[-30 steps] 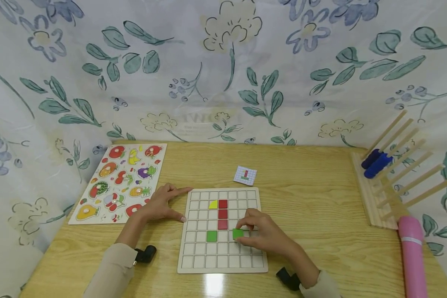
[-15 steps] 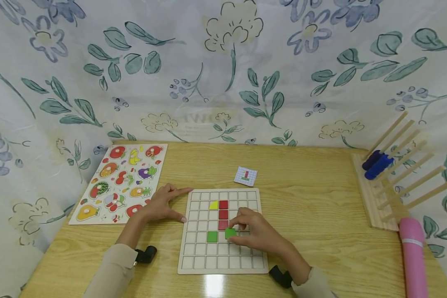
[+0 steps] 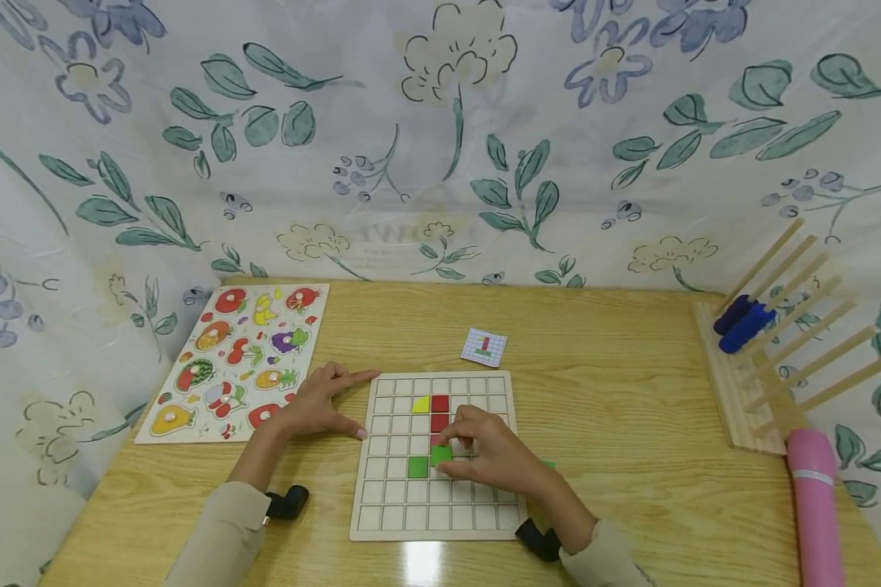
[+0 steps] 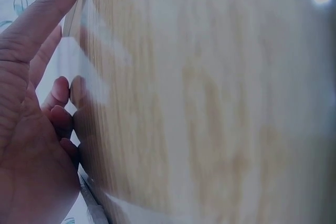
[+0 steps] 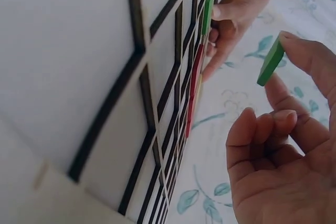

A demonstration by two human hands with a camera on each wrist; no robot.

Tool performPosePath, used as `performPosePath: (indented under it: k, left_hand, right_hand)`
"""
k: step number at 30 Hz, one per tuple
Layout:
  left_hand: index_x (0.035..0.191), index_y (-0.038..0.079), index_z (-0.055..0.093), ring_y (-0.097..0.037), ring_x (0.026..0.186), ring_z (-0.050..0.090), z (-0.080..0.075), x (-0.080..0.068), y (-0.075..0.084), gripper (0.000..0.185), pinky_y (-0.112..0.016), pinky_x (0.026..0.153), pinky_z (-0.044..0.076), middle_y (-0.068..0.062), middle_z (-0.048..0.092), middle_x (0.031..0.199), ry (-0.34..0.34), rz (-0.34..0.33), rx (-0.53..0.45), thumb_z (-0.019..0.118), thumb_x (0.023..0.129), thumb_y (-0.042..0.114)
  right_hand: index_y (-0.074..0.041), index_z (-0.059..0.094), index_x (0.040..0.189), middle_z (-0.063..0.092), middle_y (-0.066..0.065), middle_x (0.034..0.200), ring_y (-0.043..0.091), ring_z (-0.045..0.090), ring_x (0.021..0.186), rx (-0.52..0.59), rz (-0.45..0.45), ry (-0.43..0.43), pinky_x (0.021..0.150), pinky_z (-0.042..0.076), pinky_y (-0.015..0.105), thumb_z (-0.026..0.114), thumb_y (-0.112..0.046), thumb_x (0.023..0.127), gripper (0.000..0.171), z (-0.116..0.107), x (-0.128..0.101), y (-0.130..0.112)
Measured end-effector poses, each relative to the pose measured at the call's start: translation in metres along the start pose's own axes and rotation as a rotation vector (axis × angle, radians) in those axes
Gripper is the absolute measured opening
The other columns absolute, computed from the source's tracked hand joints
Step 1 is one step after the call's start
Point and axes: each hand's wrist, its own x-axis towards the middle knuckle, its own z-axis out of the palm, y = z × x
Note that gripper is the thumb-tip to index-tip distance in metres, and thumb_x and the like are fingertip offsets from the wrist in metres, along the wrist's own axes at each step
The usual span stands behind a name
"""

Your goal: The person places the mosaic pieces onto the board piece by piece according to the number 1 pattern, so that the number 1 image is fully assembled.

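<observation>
My right hand point(image 3: 488, 451) pinches a green square tile point(image 3: 440, 456) between thumb and forefinger. In the right wrist view the tile point(image 5: 271, 61) is tilted and held off the board. It overlaps the lowest red tile in the head view, just right of a green tile point(image 3: 418, 467) set in the grid board point(image 3: 392, 517). A yellow tile with a slanted side point(image 3: 421, 404) sits left of the top red tile point(image 3: 440, 403), and another red tile point(image 3: 440, 423) lies below that. My left hand point(image 3: 321, 405) rests at the board's left edge, thumb and forefinger stretched apart.
A small pattern card point(image 3: 484, 347) lies beyond the board. The fruit puzzle point(image 3: 220, 383) is at left. A peg stand point(image 3: 727, 391) with blue beads and a pink roll point(image 3: 813, 505) stand at right. A green piece point(image 3: 550, 465) shows behind my right forearm.
My right hand has carried the green tile leftward across the board, from right of the red column to its lower end. The left hand has stayed in place.
</observation>
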Motion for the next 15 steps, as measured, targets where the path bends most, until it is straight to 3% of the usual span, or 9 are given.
performPosePath:
  k: [8, 15]
  left_hand:
    - [0.145, 0.029, 0.053, -0.021, 0.089, 0.029, -0.0006, -0.0013, 0.0016, 0.093, -0.038, 0.075, 0.026, -0.004, 0.034, 0.097, -0.001, 0.000, 0.005, 0.091, 0.062, 0.048]
    - [0.145, 0.028, 0.053, -0.020, 0.088, 0.028, -0.0014, -0.0014, 0.0029, 0.093, -0.038, 0.074, 0.025, -0.005, 0.034, 0.097, 0.002, 0.010, 0.012, 0.091, 0.063, 0.049]
  right_hand:
    - [-0.009, 0.076, 0.096, 0.050, 0.004, 0.078, 0.005, 0.038, 0.074, -0.101, 0.088, -0.119, 0.066, 0.034, 0.018, 0.082, -0.017, 0.081, 0.018, 0.0024, 0.0031, 0.0041]
    - [-0.006, 0.075, 0.094, 0.052, 0.000, 0.083, 0.007, 0.043, 0.082, -0.243, 0.061, -0.167, 0.074, 0.042, 0.020, 0.082, -0.016, 0.081, 0.018, 0.0069, 0.0046, 0.0033]
